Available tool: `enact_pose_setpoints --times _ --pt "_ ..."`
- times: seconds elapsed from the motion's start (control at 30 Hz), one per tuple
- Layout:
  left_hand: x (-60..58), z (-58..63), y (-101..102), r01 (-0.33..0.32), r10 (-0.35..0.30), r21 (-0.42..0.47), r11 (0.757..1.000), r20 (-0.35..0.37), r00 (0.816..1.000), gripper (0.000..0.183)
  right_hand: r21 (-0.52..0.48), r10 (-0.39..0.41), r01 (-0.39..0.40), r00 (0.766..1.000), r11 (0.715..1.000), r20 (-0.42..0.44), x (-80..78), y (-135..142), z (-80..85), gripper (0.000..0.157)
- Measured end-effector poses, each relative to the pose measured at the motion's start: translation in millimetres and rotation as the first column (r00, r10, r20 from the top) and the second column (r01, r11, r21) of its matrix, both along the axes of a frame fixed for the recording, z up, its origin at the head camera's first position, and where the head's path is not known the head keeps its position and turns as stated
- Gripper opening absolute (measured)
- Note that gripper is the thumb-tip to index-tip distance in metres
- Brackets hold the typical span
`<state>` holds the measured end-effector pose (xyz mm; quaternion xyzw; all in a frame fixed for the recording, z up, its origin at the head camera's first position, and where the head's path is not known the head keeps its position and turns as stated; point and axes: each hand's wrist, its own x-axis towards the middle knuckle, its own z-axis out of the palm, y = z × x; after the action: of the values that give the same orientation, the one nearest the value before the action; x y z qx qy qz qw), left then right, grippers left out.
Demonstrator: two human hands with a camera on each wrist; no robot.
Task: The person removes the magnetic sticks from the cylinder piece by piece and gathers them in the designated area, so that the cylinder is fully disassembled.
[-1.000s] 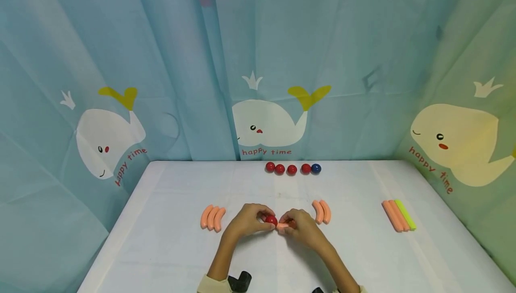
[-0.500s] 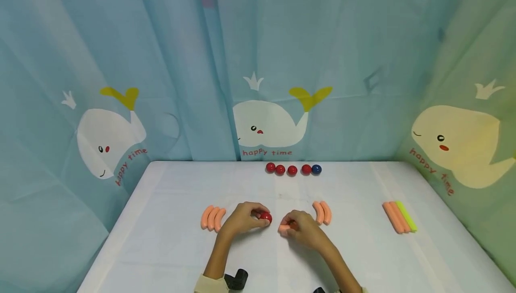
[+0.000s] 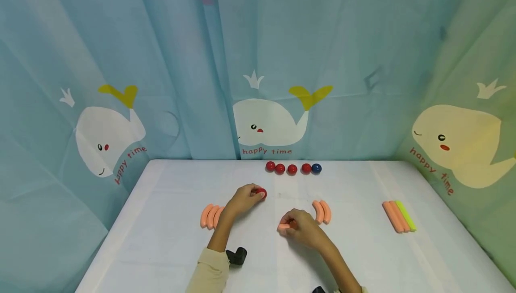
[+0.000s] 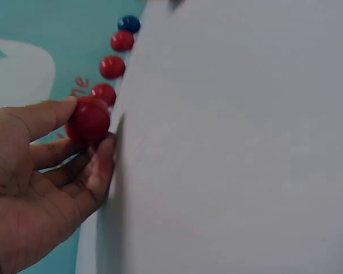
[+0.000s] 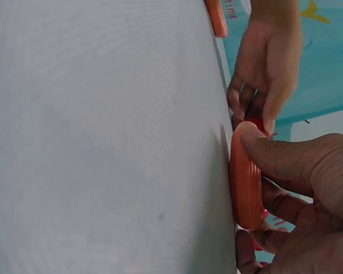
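Note:
Between thumb and fingers, my left hand [image 3: 243, 201] pinches a glossy red ball [image 4: 90, 121], a little short of the ball row at the back of the table. My right hand [image 3: 302, 228] holds a short orange stick [image 5: 247, 177] with ridged sides low over the white table, near its middle; the fingers behind the stick are partly hidden. Beside the right hand lie two curved orange pieces [image 3: 321, 212]. Several more curved orange pieces [image 3: 210, 216] lie left of the left forearm, which covers part of one.
Along the back edge of the white table [image 3: 161, 248] sit several red balls [image 3: 292, 170] and one blue ball [image 3: 316, 168]. At the right lie straight orange sticks [image 3: 393, 217] and a lime-green stick [image 3: 405, 215]. A blue whale-print curtain [image 3: 354, 122] surrounds the table.
My left hand has drawn the red ball away from the orange stick, first left, then toward the back of the table. The right hand has kept its place, holding the stick.

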<state>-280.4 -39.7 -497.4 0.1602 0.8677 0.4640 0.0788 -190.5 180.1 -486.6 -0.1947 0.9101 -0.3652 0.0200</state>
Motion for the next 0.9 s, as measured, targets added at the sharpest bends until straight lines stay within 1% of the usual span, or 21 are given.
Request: enact_pose_setpoints --times 0.1,0.2,0.3,0.37,0.43,0.5,0.57,0.67,0.8,0.9 --pt "-22.2 -1.1 1 -0.046 0.046 -0.005 0.999 -0.006 0.999 0.033 -0.011 0.013 -0.013 1.0 1.0 0.005 -1.3 0 0.2 0.011" --pt "-40.9 -2.7 5 -0.113 0.113 -0.009 0.994 -0.04 0.993 0.031 -0.018 0.024 -0.024 1.0 1.0 0.003 -2.7 0 -0.7 0.011" --pt "-55.6 -5.4 13 -0.195 0.195 0.007 0.981 -0.099 0.976 0.029 -0.021 0.023 -0.023 1.0 1.0 -0.003 -3.2 0 -2.5 0.011" --pt "-62.2 -7.4 20 -0.252 0.252 0.014 0.968 -0.113 0.961 0.03 -0.025 0.023 -0.023 1.0 0.999 -0.001 -2.7 -1 -3.9 0.01" --pt "-66.4 -8.8 27 -0.292 0.294 0.032 0.956 -0.123 0.948 0.03 -0.03 0.019 -0.019 1.0 0.999 0.004 -2.0 -1 -5.8 0.009" --pt "-69.0 -10.2 33 -0.321 0.322 0.031 0.947 -0.128 0.938 0.03 -0.039 0.018 -0.017 1.0 0.999 0.008 -0.9 -1 -7.1 0.009" --pt "-70.2 -9.8 37 -0.338 0.34 0.041 0.94 -0.131 0.931 0.031 -0.042 0.015 -0.014 1.0 0.999 0.01 0.1 -1 -7.9 0.009" --pt "-72.3 -8.7 39 -0.353 0.353 0.029 0.935 -0.15 0.923 0.031 -0.042 0.01 -0.01 1.0 0.999 0.011 0.7 -1 -7.5 0.01" --pt "-75.7 -3.6 40 -0.344 0.343 0.019 0.939 -0.151 0.927 0.034 -0.033 0.003 -0.002 1.0 0.999 0.018 -0.4 0 -5.5 0.01" --pt "-77.9 0.0 41 -0.329 0.328 0.013 0.944 -0.124 0.937 0.037 -0.028 0.0 0.0 1.0 1.0 0.023 -1.4 0 -4.0 0.01"
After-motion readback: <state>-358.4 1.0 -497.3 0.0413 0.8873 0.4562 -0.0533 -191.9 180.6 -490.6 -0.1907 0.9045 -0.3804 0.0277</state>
